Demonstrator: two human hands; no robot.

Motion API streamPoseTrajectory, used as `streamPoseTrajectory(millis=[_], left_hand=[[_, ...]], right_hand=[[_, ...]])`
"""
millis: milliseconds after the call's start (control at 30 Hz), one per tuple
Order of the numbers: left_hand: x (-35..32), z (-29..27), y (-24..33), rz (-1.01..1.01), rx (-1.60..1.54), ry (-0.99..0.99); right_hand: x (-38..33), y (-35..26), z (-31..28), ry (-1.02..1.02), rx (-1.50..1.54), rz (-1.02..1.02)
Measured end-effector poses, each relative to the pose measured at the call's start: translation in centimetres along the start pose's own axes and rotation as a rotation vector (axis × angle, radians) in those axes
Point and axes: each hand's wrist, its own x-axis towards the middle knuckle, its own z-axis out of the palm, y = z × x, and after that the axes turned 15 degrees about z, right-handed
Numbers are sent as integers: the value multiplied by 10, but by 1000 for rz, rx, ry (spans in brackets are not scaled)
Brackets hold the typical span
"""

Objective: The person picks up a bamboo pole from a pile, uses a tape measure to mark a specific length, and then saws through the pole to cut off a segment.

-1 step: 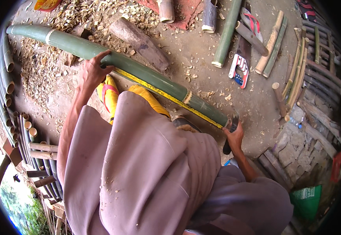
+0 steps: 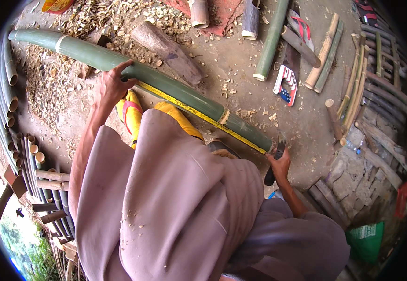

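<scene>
A long green bamboo pole (image 2: 175,92) lies slantwise in front of me, from the far left down to the right. Along its near side a yellow measuring tape (image 2: 189,108) is stretched. My left hand (image 2: 114,84) is closed over the pole, its thumb at the tape's left end. At the pole's right end, my right hand (image 2: 280,163) is closed round a knife (image 2: 270,175) with a dark handle, its blade pointing away from me. Those same fingers touch the tape's right end against the bamboo's cut edge. What lies under my left palm is hidden.
Wood shavings (image 2: 67,100) cover the ground at left. Beyond the pole lie a log (image 2: 168,52), a handsaw (image 2: 286,84), a flip-flop (image 2: 300,30) and cut bamboo pieces (image 2: 271,42). Bamboo stacks (image 2: 7,93) line the left side. My yellow-covered feet (image 2: 129,114) are close to the pole.
</scene>
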Motion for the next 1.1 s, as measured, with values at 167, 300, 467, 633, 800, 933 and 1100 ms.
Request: streamPoseTrajectory(millis=[167, 300, 467, 633, 800, 933, 1100], left_hand=[[1, 3, -4, 6, -38, 3], [0, 1, -3, -10, -59, -6], [1, 4, -8, 36, -41, -3], [0, 13, -17, 95, -36, 62], [3, 0, 4, -93, -44, -38], [2, 2, 2, -90, -80, -12], [3, 0, 2, -99, -111, -27]], right_hand=[[-8, 2, 18, -291, 677, 317], [-11, -7, 23, -249, 700, 305], [-10, -7, 21, -181, 668, 302], [-3, -6, 18, -204, 714, 329], [-3, -26, 5, 111, 177, -40], [-11, -91, -11, -111, 118, -92], [-15, -176, 22, -490, 81, -458]])
